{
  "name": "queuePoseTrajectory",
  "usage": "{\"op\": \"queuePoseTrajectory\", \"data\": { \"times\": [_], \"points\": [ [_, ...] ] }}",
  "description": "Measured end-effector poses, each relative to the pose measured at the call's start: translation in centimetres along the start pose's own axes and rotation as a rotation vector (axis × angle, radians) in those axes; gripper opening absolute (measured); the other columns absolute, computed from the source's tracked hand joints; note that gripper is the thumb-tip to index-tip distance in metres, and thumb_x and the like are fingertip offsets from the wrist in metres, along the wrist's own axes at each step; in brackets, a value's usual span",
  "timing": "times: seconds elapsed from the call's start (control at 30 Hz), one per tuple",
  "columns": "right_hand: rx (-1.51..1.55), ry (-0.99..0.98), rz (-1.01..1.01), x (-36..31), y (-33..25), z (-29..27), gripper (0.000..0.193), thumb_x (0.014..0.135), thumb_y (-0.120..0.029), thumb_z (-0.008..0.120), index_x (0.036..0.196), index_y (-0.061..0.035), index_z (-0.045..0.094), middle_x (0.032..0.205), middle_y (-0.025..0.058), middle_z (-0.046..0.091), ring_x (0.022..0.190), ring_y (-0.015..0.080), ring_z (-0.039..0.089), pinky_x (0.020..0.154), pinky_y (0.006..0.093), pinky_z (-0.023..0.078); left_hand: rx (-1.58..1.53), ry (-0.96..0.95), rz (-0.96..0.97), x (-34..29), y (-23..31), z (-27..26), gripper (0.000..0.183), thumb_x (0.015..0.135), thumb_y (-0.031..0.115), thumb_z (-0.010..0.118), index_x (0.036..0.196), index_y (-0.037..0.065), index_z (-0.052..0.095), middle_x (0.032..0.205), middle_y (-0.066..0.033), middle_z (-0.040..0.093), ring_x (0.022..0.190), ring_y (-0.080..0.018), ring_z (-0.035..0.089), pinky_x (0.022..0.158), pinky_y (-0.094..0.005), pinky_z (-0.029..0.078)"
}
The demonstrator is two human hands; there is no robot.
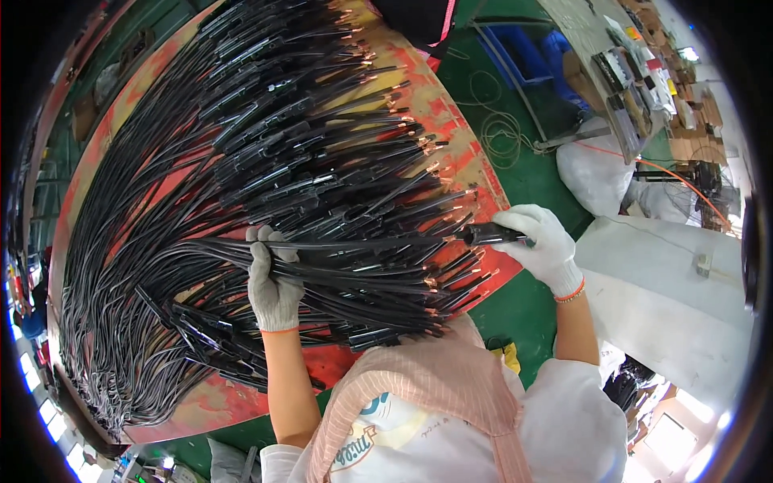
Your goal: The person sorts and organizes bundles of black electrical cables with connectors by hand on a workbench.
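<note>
My left hand (274, 286), in a white knit glove, is closed round several black cables (213, 251) that run across the table. One of those cables stretches to my right hand (543, 249), also gloved. There my fingers grip a short black cylindrical sleeve (485, 234) at the cable's end, above the table's right edge. Under and beyond my hands lies a large mass of black cables with shiny black plastic housings (270, 149) along their middles. Bare copper ends (427, 145) point to the right. How the sleeve sits on the cable is hard to make out.
The cables lie on a worn red and yellow table (217, 410) with a curved edge. On the green floor to the right are a coil of cord (501, 138), a blue bin (515, 55) and a white sack (594, 169). A white surface (660, 282) stands right of my arm.
</note>
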State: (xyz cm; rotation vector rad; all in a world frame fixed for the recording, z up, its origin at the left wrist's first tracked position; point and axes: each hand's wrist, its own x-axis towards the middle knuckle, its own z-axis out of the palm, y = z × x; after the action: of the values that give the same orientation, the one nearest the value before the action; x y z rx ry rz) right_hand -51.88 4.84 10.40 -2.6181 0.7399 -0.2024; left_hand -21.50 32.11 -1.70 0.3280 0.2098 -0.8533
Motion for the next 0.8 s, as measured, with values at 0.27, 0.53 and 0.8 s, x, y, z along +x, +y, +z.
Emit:
{"op": "queuePoseTrajectory", "data": {
  "times": [0.27,0.53,0.8],
  "points": [
    [0.012,-0.091,-0.307,4.9,-8.5,4.1,0.042,0.079,-0.024,0.079,0.118,-0.011,0.068,0.102,0.0063,0.072,0.082,0.0282,0.067,0.072,0.0376,0.053,0.16,0.153,0.065,0.3,-0.2,0.1,0.028,0.098,0.008,0.064,0.124,0.012,0.055,0.122,-0.0103,0.064,0.107,-0.0256,0.063,0.089,-0.0431,0.057],
    [-0.247,-0.166,-0.636,15.6,-13.6,7.2,0.042,0.08,-0.027,0.076,0.12,-0.0201,0.063,0.093,0.0011,0.065,0.077,0.0228,0.066,0.069,0.0373,0.052,0.175,0.303,0.062,-0.1,0.4,0.6,0.024,0.097,0.012,0.068,0.12,0.009,0.06,0.12,-0.0117,0.063,0.101,-0.027,0.065,0.091,-0.0533,0.059],
    [0.086,-0.657,-0.377,17.5,-13.7,4.0,0.052,0.091,-0.049,0.067,0.13,-0.0158,0.063,0.121,0.0092,0.069,0.109,0.0308,0.067,0.093,0.0428,0.053,0.123,0.246,0.054,0.5,1.3,0.4,0.032,0.099,0.018,0.066,0.127,0.002,0.061,0.107,-0.0111,0.068,0.093,-0.021,0.065,0.084,-0.0383,0.054]
  ]
}}
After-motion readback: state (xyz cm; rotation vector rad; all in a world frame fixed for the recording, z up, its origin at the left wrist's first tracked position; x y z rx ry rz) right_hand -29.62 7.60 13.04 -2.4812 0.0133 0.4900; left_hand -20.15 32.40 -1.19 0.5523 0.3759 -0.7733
